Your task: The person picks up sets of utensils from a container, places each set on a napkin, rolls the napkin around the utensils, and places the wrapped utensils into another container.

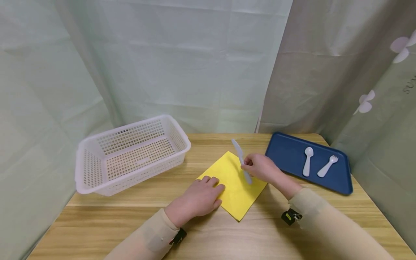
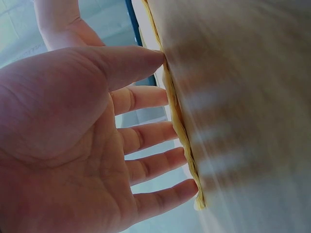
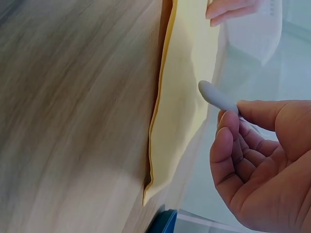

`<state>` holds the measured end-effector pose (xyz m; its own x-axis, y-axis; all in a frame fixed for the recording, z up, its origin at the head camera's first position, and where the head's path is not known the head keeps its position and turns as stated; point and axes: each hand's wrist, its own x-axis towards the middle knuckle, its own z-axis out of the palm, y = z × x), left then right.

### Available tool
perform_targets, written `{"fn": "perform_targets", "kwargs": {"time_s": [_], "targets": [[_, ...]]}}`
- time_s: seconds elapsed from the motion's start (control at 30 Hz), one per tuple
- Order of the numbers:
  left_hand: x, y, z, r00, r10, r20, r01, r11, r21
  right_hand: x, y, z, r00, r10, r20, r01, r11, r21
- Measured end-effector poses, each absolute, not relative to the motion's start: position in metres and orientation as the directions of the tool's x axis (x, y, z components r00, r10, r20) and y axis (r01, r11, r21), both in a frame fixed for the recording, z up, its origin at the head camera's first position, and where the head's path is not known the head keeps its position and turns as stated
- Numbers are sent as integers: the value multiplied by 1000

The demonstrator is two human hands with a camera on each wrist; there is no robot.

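A yellow folded cloth (image 1: 238,195) lies flat on the wooden table, turned at an angle. My left hand (image 1: 199,196) rests on its left edge, and the left wrist view shows the fingertips (image 2: 180,191) and thumb touching the cloth's edge. Above the cloth, my right hand (image 1: 261,168) pinches a white plastic knife (image 1: 238,148) between thumb and fingers. The blade points away toward the back of the table. In the right wrist view the knife's rounded handle end (image 3: 214,95) sticks out past the fingers, apart from the cloth.
A white perforated basket (image 1: 133,173) stands at the left back. On the right, a blue tray (image 1: 287,155) carries a white spoon (image 1: 307,162) and a white fork (image 1: 327,167). Pale curtains (image 1: 188,65) hang behind and beside the table.
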<state>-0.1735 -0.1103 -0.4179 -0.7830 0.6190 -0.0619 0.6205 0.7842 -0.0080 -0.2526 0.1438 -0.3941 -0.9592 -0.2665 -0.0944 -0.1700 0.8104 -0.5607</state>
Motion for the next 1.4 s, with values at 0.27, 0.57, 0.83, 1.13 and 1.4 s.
{"fn": "perform_targets", "kwargs": {"time_s": [0.27, 0.57, 0.83, 1.13, 1.4], "targets": [[-173, -110, -418, -780, 624, -51, 625, 781, -17, -252, 132, -395, -953, -288, -92, -192, 812, -551], [-174, -111, -419, -780, 624, -56, 625, 780, -22, -253, 123, -400, -945, -310, -101, -197, 790, -581], [-173, -110, -419, -780, 624, -56, 625, 780, -28, -254, 119, -403, -936, -326, -131, -181, 768, -614], [-173, -111, -418, -783, 619, -63, 621, 783, -29, -258, 115, -412, -944, -307, -124, -170, 770, -615], [-173, -111, -417, -782, 620, -71, 623, 782, -28, -260, 112, -416, -955, -266, -128, -138, 785, -604]]}}
